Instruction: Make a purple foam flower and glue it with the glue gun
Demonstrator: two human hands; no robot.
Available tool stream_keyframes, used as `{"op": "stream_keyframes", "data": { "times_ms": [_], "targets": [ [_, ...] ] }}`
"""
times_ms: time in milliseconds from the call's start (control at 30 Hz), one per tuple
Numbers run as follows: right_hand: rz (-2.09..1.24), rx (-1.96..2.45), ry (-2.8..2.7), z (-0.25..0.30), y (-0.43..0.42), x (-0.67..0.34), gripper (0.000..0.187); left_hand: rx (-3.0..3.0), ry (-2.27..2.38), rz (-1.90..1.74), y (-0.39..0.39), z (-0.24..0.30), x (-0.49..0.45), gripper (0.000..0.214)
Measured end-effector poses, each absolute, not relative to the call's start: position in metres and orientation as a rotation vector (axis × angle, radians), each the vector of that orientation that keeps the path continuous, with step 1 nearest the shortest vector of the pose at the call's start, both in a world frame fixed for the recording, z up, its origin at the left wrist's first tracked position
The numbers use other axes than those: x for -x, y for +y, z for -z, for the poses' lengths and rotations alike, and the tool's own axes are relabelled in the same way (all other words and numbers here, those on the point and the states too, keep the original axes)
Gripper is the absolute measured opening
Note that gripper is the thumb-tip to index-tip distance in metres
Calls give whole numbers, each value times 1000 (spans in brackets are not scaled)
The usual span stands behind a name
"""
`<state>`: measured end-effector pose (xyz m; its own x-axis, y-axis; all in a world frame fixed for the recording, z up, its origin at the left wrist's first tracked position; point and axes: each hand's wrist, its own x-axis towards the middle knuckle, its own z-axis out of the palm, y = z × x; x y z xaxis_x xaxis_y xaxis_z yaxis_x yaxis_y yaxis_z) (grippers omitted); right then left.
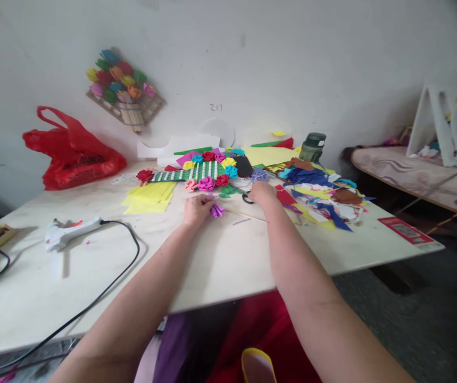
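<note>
My left hand (197, 208) rests on the pale table (220, 260) with its fingers closed on a small purple paper flower (216, 210). My right hand (262, 192) reaches further out and closes on black-handled scissors (247, 198). Just beyond both hands lies a green and white woven paper basket (196, 172) edged with red, pink, blue and yellow paper roses. A thin wooden stick (244, 215) lies on the table between my hands.
A white glue gun (71, 232) with a black cable lies at the left. A red plastic bag (72, 151) sits at the back left, yellow paper sheets (148, 198) beside the basket, coloured paper scraps (324, 197) and a dark jar (313, 147) at the right. A bed (415, 175) stands further right.
</note>
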<state>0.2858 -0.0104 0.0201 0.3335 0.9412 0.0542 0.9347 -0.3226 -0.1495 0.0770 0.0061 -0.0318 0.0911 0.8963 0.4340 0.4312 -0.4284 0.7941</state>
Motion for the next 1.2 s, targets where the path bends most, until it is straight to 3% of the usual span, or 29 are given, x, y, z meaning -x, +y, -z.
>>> {"op": "stream_keyframes", "data": {
  "times_ms": [567, 1200],
  "targets": [
    [19, 2395, -1760, -9, -9, -279, 34, -2250, 1460, -1055, 2, 25, -76, 9],
    [-11, 2368, -1932, -21, -11, -277, 35, -2255, 1391, -1167, 8, 29, -75, 7]
  ]
}}
